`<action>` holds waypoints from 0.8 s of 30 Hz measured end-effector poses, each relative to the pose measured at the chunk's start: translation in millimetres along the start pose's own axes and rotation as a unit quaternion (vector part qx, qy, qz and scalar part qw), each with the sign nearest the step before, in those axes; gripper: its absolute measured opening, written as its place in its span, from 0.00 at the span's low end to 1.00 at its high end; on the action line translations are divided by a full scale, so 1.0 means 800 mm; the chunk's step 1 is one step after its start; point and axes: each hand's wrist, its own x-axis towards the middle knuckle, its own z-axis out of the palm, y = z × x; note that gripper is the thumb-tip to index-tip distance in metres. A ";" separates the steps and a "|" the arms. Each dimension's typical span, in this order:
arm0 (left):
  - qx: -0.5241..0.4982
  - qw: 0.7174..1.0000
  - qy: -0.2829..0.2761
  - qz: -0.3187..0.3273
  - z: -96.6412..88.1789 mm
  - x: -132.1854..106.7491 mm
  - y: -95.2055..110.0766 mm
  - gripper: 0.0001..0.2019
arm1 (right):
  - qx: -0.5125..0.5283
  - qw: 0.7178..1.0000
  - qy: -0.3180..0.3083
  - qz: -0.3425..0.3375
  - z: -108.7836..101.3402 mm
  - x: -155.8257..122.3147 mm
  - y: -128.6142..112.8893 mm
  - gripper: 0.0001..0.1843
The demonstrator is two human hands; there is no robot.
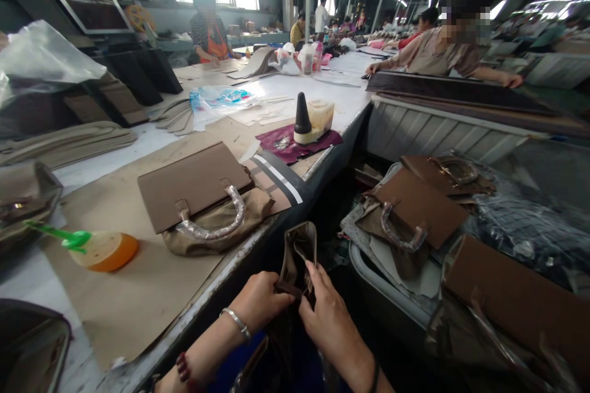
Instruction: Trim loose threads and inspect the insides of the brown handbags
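Below the table's edge, a brown unfinished handbag (291, 253) is held up with its opening towards me. My left hand (262, 299) pinches the bag's near edge between thumb and fingers. On the opposite side my right hand (328, 307) grips the rim, its thumb low and its fingers along the inner wall. The bag's lower part is dark and partly hidden by my hands. Close by on the table lies another brown handbag (196, 187), its curved handle (214, 230) wrapped in clear plastic.
An orange-filled squeeze bottle (108, 252) lies on brown paper (138, 319) at left. A black cone (300, 113) and a pale tub (320, 120) stand on purple cloth (270, 138). At right, a grey bin (391, 288) holds more handbags (421, 202). A co-worker (433, 58) handles dark sheets (452, 91).
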 end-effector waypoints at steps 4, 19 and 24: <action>0.000 1.000 0.014 0.019 -0.003 0.001 -0.006 0.15 | 0.037 0.998 -0.041 -0.022 -0.027 0.005 0.012 0.27; 0.123 0.987 0.047 0.091 0.002 -0.038 -0.017 0.26 | 0.113 0.993 0.010 0.025 -0.083 -0.012 0.043 0.17; 0.248 0.968 0.016 0.041 -0.032 -0.066 0.005 0.25 | 0.215 0.976 -0.005 0.035 -0.109 -0.027 0.044 0.26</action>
